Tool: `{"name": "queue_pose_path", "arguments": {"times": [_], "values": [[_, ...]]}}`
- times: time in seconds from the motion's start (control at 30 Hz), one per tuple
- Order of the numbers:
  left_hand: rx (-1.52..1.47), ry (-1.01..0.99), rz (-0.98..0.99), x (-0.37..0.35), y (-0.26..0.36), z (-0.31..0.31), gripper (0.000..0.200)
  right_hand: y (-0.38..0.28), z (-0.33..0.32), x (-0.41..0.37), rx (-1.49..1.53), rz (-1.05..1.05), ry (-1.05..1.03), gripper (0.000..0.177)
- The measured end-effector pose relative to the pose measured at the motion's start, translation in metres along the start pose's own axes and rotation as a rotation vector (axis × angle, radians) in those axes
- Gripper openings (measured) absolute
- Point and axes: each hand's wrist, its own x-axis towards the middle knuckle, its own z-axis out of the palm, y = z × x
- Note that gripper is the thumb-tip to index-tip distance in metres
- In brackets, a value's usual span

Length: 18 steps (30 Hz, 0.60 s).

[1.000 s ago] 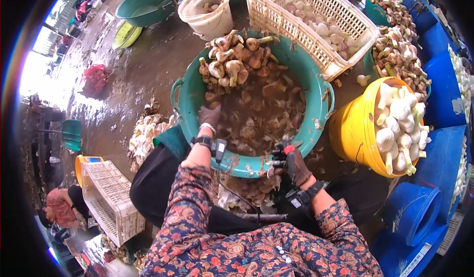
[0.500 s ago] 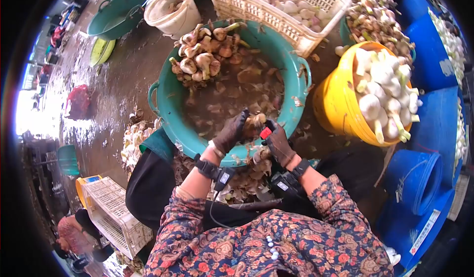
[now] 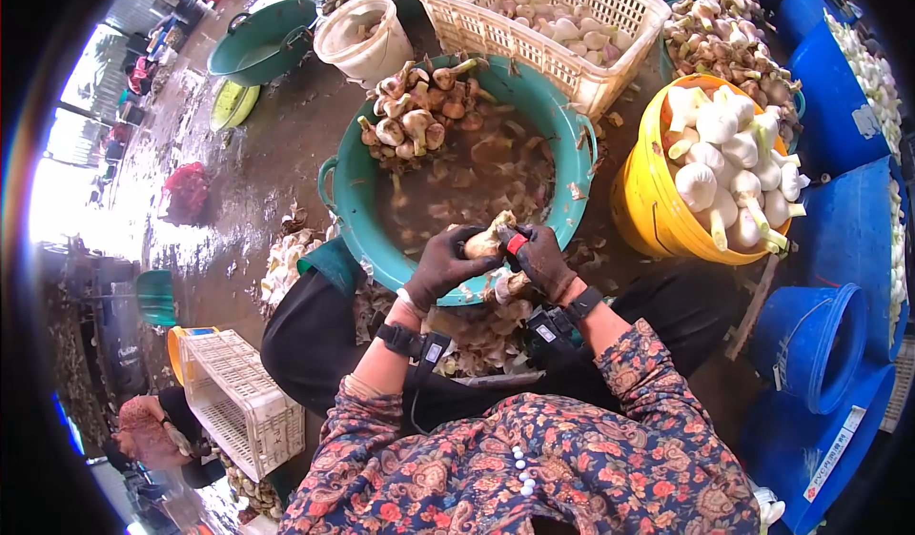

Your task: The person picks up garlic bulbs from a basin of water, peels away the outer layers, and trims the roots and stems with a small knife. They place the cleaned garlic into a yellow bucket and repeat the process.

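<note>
My left hand (image 3: pixel 446 266), in a dark glove, is closed round a garlic bulb (image 3: pixel 484 242) over the near rim of a green tub (image 3: pixel 351 219). My right hand (image 3: pixel 541 261), also gloved, with a red band on a finger, is closed against the bulb's other side; any tool in it is too small to make out. Unpeeled garlic (image 3: pixel 416 121) is heaped at the tub's far left side, above brown husks. To the right, a yellow bucket (image 3: pixel 640 201) holds white garlic bulbs (image 3: pixel 729 159).
Behind the tub stand a cream crate (image 3: pixel 515 41) with garlic and a white bucket (image 3: pixel 379 57). Blue buckets (image 3: pixel 799 349) line the right. Husks (image 3: pixel 486 340) lie between my knees. Another person (image 3: pixel 152 430) is at the lower left beside a white crate (image 3: pixel 238 397).
My left hand has turned and now wraps the bulb, which shows lifted nearer the tub's rim. The whole view has shifted slightly, with the surroundings at left appearing further right.
</note>
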Motion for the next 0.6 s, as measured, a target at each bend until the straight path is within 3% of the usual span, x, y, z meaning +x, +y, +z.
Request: {"name": "queue_pose_path", "arguments": {"times": [0.03,0.07,0.13,0.17,0.27,0.33,0.4,0.47,0.53,0.57,0.6], "values": [[-0.185,-0.013,-0.05,-0.001,-0.002,-0.001,0.046,-0.001,-0.003,-0.002,-0.076,-0.007,-0.038,0.022],[-0.183,-0.012,-0.048,-0.002,-0.003,-0.003,0.046,0.0,-0.005,-0.002,-0.076,-0.009,-0.038,0.022],[-0.633,0.017,-0.283,-0.004,-0.01,-0.008,0.038,-0.006,-0.005,-0.003,0.284,0.096,-0.135,0.02],[-0.7,0.053,-0.26,-0.006,-0.019,-0.01,0.038,-0.008,-0.001,-0.006,0.36,0.136,-0.1,0.024],[-0.451,0.153,-0.19,-0.008,-0.003,0.011,0.043,-0.005,0.007,-0.003,0.289,0.057,0.044,0.028],[-0.429,0.055,-0.247,-0.01,-0.007,0.016,0.044,-0.003,0.002,-0.002,0.232,0.19,0.084,0.03],[-0.507,0.027,-0.296,-0.014,-0.01,0.022,0.043,0.001,-0.005,-0.002,0.134,0.104,-0.136,0.029],[-0.59,0.101,-0.36,-0.013,-0.021,0.025,0.043,0.035,-0.004,0.011,0.287,0.071,-0.113,0.03],[-0.672,0.183,-0.421,-0.013,-0.027,0.027,0.043,0.05,-0.001,0.016,0.331,0.141,-0.006,0.032],[-0.555,0.168,-0.341,-0.014,-0.028,0.029,0.045,-0.022,0.014,-0.013,0.529,0.449,-0.014,0.035],[-0.441,0.151,-0.265,-0.018,-0.029,0.034,0.048,-0.02,0.01,-0.015,0.571,0.454,-0.104,0.04]]}}
